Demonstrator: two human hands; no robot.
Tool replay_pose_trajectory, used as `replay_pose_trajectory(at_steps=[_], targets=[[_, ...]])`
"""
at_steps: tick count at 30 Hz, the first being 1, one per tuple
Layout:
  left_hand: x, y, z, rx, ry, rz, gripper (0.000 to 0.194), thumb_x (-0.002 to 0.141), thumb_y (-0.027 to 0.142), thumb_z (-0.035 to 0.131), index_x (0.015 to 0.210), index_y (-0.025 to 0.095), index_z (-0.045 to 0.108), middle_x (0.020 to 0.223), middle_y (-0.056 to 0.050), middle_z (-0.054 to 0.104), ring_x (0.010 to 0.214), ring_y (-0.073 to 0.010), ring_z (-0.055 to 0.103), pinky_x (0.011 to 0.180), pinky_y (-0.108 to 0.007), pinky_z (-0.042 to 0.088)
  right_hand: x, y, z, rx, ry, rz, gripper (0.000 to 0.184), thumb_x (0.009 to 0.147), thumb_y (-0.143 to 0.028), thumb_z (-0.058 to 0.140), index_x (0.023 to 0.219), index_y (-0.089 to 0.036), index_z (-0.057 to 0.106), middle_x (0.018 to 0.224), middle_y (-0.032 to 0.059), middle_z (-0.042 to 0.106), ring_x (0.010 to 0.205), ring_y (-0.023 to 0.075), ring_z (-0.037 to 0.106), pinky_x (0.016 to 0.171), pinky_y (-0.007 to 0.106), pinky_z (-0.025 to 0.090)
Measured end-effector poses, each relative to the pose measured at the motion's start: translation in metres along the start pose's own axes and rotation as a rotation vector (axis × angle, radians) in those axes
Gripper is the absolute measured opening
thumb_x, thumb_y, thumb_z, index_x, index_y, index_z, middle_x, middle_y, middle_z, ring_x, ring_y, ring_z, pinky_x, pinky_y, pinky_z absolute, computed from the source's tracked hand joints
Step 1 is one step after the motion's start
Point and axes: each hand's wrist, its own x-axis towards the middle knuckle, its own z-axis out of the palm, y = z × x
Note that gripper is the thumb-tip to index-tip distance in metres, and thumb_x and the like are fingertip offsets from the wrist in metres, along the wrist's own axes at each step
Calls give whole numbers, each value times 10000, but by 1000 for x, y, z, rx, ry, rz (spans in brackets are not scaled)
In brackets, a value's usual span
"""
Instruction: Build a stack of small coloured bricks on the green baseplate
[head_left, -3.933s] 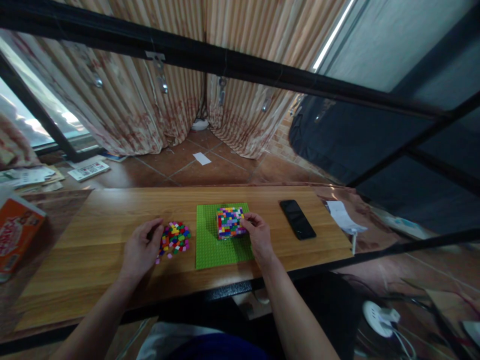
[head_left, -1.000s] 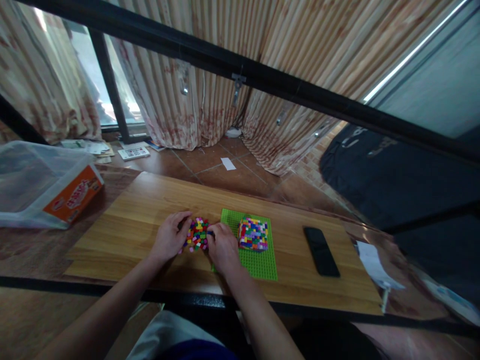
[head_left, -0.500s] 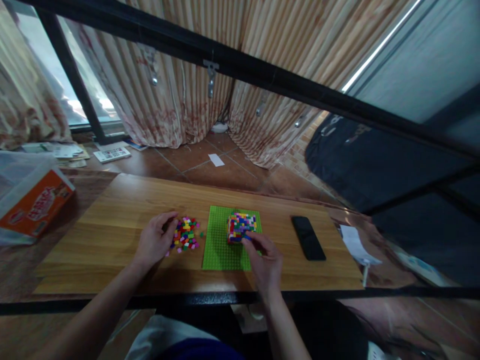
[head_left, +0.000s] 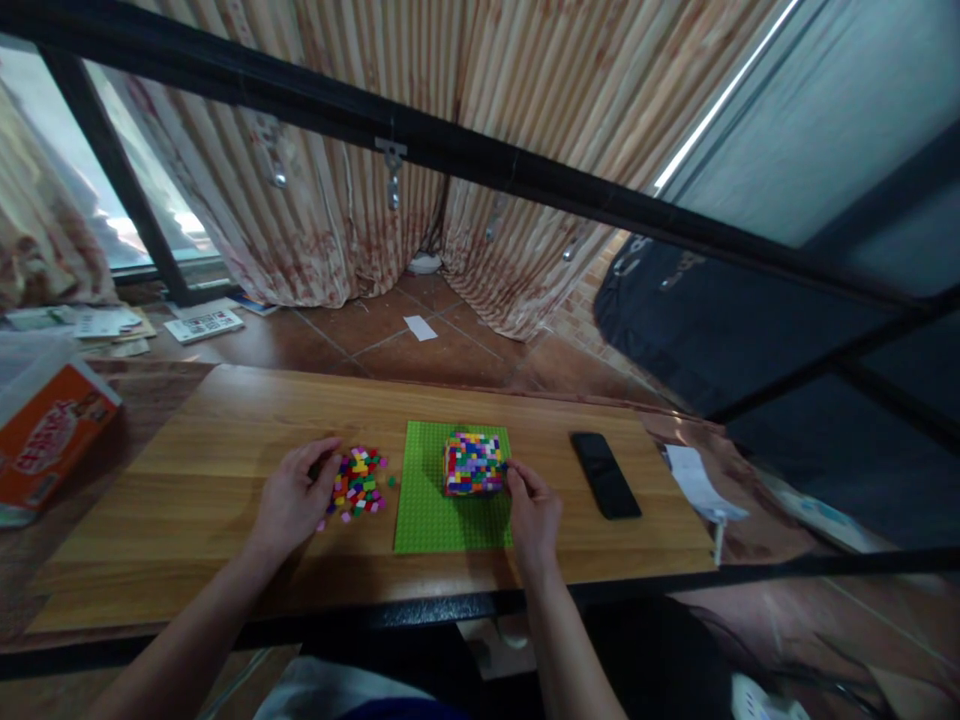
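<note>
A block of many-coloured toy bricks (head_left: 474, 465) stands on a green studded baseplate (head_left: 420, 520). My right hand (head_left: 536, 515) is at the block's right side, thumb and forefinger pinched on a small dark, bluish brick (head_left: 505, 467) that is partly hidden by the fingertips. To the left of the baseplate lies a pile of loose coloured bricks (head_left: 361, 485). My left hand (head_left: 296, 495) rests on the table against the pile's left edge, its fingers curved with a gap between thumb and forefinger. Nothing shows between them.
A black phone (head_left: 606, 475) lies right of the baseplate on the wooden table (head_left: 247, 420). An orange-labelled box (head_left: 52, 430) stands at the far left. A dark metal bar (head_left: 480, 145) crosses the view above the table, with curtains behind it. White paper (head_left: 697, 480) hangs beyond the right end.
My right hand has shifted from the block's front right corner to its right side, uncovering more of the front. My left hand stays by the pile. The view has tilted slightly.
</note>
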Motion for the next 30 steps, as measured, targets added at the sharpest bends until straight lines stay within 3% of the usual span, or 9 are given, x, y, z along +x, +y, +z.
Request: replay_pose_trajectory(at_steps=[9, 21, 30], targets=[[1, -5, 1, 0, -42, -25, 465, 871, 513, 418, 1103, 179, 644, 1142, -111, 679, 1052, -258, 633, 930, -419, 509, 2, 2, 9, -1, 56, -3, 255, 671, -347, 688, 819, -148, 745, 801, 68, 726, 728, 188, 646, 684, 311, 511], [1, -9, 3, -13, -39, -17, 437, 876, 502, 433, 1117, 201, 638, 1157, -94, 680, 1059, -249, 636, 939, -416, 509, 0, 3, 6, -83, -49, -165, 210, 765, -323, 610, 837, -178, 744, 868, 57, 697, 811, 180, 631, 716, 294, 493], [0, -3, 1, 11, -7, -21, 417, 871, 498, 437, 1079, 209, 653, 1137, -90, 687, 1012, -246, 653, 890, -397, 531, 1, 2, 8, 137, -43, -2, 263, 727, -376, 664, 868, -165, 736, 846, 51, 722, 782, 175, 630, 717, 296, 495]])
